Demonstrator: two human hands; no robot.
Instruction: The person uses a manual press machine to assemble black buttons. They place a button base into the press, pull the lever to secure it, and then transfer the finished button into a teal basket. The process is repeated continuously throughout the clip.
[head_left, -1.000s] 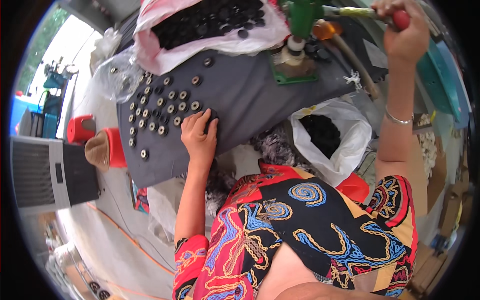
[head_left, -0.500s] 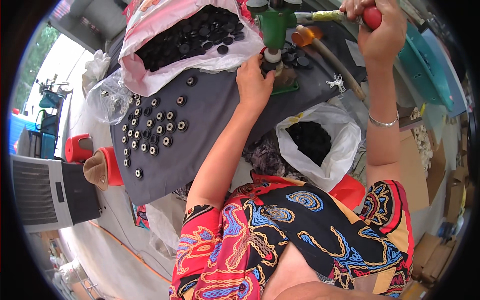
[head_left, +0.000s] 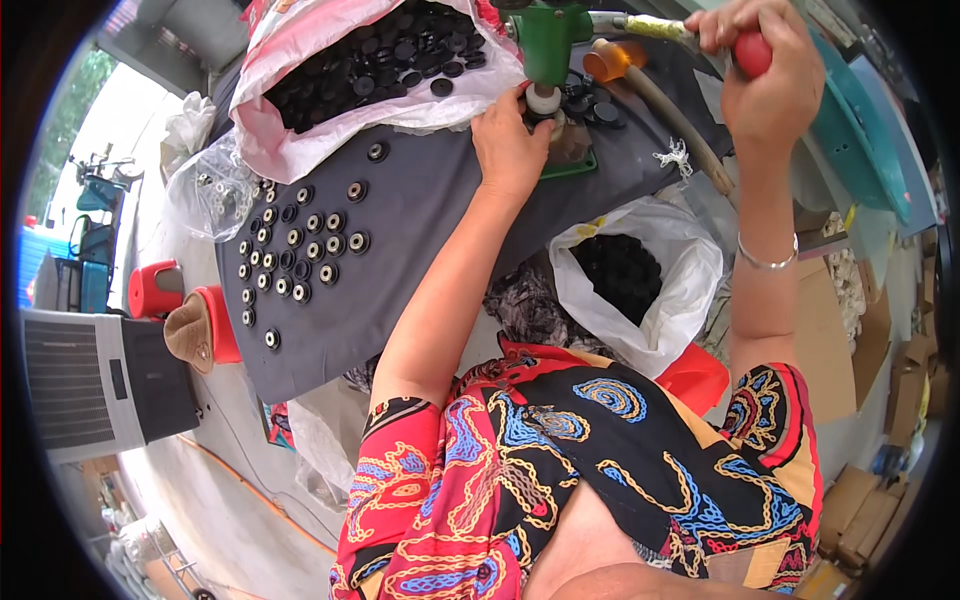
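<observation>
A green hand press point(head_left: 548, 50) stands at the far side of the table, its ram ending in a white tip point(head_left: 543, 101). My left hand point(head_left: 508, 148) is at the press, thumb and fingers closed around a small black round part point(head_left: 541, 128) under that tip; the fingers partly hide it. Off to the right, my right hand point(head_left: 770, 85) is wrapped round the red ball knob point(head_left: 752, 54) of the press lever point(head_left: 650, 28). Black discs point(head_left: 600, 108) lie behind the press base point(head_left: 572, 165).
A large bag point(head_left: 420, 112) of black discs lies left of the press. Several black parts with metal centres point(head_left: 313, 222) are spread on the grey cloth point(head_left: 400, 220). A hammer point(head_left: 680, 130) lies right of the press; a white bag point(head_left: 690, 262) of black pieces stands nearer me.
My right hand and the red knob have come a little toward me and to the right. My left hand stays at the press. The whole view has shifted slightly.
</observation>
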